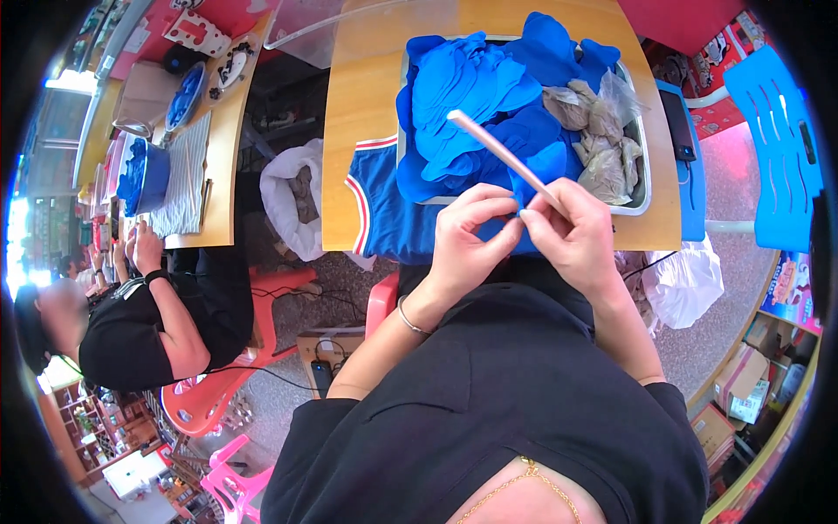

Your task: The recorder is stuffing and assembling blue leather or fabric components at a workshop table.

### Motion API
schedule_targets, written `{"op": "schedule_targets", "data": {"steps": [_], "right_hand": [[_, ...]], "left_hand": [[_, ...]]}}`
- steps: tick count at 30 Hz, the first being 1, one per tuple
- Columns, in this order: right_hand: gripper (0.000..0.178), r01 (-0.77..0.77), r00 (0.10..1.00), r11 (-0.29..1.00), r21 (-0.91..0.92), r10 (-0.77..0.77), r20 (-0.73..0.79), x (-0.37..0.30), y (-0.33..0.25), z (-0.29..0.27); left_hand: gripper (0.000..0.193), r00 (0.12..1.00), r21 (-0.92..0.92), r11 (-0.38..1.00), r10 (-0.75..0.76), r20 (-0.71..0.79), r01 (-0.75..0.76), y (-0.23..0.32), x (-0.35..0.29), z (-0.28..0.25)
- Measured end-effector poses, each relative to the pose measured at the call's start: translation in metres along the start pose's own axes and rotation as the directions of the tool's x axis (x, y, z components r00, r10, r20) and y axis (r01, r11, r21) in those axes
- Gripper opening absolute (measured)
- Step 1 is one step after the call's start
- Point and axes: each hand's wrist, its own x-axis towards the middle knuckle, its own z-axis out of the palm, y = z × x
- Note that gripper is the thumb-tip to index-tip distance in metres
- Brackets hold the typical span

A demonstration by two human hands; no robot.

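My right hand [572, 231] is closed round a slim pinkish stick [493, 148], which slants up and to the left. Its thumb and finger also pinch close to a blue fabric piece [546, 166]. My left hand [471, 231] meets it thumb to thumb, its fingers pinched at the lower tip of that same piece; the exact grip is partly hidden. Just beyond both hands is a metal tray [644, 188] heaped with blue fabric pieces [467, 96]. Bags of brownish material [602, 131] lie at the tray's right side. A blue garment with red-and-white trim [384, 196] is spread beside and under the tray.
The wooden table [358, 87] holds the tray. A blue chair [772, 148] stands at the right. White sacks [297, 196] are on the floor. At left, another person [148, 323] works at a second table [225, 175] with a blue tub [148, 175].
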Motion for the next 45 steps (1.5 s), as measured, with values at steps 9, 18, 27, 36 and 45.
{"op": "schedule_targets", "data": {"steps": [9,18,27,36,45], "right_hand": [[0.031,-0.372,0.921,0.551,0.747,0.318,0.224,0.001,0.026,-0.015],[0.019,-0.381,0.915,0.595,0.708,0.351,0.198,-0.008,0.035,-0.001],[0.014,-0.297,0.946,0.620,0.726,0.296,0.134,-0.007,0.033,-0.004],[0.010,-0.360,0.922,0.613,0.703,0.348,0.170,-0.009,0.038,-0.001],[0.010,-0.314,0.945,0.644,0.697,0.286,0.162,-0.006,0.038,0.003]], "left_hand": [[0.013,0.988,-0.485,0.860,-0.139,0.071,0.156,0.010,0.002,0.000],[0.012,0.926,-0.545,0.749,-0.317,0.204,0.377,0.002,-0.001,0.004],[0.012,0.929,-0.639,0.687,-0.345,0.132,0.346,0.003,-0.002,0.013],[0.001,0.913,-0.628,0.683,-0.393,0.114,0.372,0.007,-0.001,0.012],[0.005,0.933,-0.608,0.731,-0.358,0.046,0.311,0.003,-0.004,0.011]]}}
